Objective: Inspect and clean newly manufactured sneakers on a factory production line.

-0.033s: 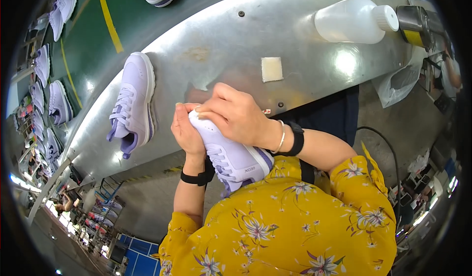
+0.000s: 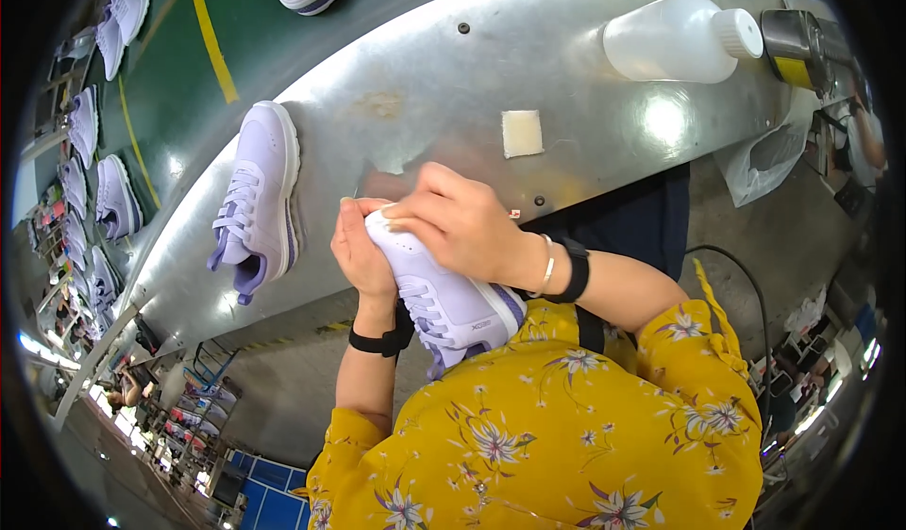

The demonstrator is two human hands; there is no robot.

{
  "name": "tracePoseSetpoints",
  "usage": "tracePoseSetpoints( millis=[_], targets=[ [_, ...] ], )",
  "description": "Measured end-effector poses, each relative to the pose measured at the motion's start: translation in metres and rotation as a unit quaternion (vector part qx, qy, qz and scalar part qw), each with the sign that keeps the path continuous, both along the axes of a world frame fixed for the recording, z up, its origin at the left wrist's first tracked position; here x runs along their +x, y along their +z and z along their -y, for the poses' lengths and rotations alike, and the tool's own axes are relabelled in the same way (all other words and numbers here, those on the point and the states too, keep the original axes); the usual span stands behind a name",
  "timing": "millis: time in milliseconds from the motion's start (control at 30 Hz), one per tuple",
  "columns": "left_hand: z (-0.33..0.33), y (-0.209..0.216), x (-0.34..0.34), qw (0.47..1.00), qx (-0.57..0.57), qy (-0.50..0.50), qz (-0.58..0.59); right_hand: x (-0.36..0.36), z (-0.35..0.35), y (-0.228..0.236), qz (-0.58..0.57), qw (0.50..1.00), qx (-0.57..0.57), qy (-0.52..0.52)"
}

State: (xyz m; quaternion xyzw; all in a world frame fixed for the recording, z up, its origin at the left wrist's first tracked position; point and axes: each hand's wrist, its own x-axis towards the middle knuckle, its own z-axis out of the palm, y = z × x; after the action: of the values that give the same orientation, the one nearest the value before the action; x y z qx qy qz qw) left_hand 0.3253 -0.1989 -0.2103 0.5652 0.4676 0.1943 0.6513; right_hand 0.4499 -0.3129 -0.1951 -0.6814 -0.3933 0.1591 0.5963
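Both hands clamp a lavender sneaker held against the person's chest, toe up, over the near edge of the brushed-metal tabletop. The left hand cups the toe's side; the right hand has its grip closed over the smooth, perforated toe cap. Its laces are pale, its sole white. A matching sneaker lies flat on the tabletop, near a square cream pad and a translucent plastic bottle.
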Motion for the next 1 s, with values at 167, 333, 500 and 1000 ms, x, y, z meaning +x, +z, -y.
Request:
tracePoseSetpoints(
  millis=[167, 333, 500, 1000],
  targets=[
    [0.001, 0.008, 0.006, 0.999, 0.004, -0.034, 0.029, -0.004, 0.068, 0.012, 0.029, 0.994, -0.09, 0.048],
    [0.002, 0.007, 0.003, 0.998, -0.008, -0.03, 0.051, 0.0, 0.093, 0.014, -0.004, 0.992, -0.079, 0.093],
    [0.007, 0.0, -0.003, 0.998, -0.027, 0.001, 0.057, 0.003, 0.097, 0.009, -0.136, 0.977, -0.105, 0.13],
    [-0.023, 0.005, -0.026, 1.0, 0.009, -0.015, 0.014, -0.029, 0.01, 0.009, 0.011, 0.999, -0.035, 0.003]
  ],
)
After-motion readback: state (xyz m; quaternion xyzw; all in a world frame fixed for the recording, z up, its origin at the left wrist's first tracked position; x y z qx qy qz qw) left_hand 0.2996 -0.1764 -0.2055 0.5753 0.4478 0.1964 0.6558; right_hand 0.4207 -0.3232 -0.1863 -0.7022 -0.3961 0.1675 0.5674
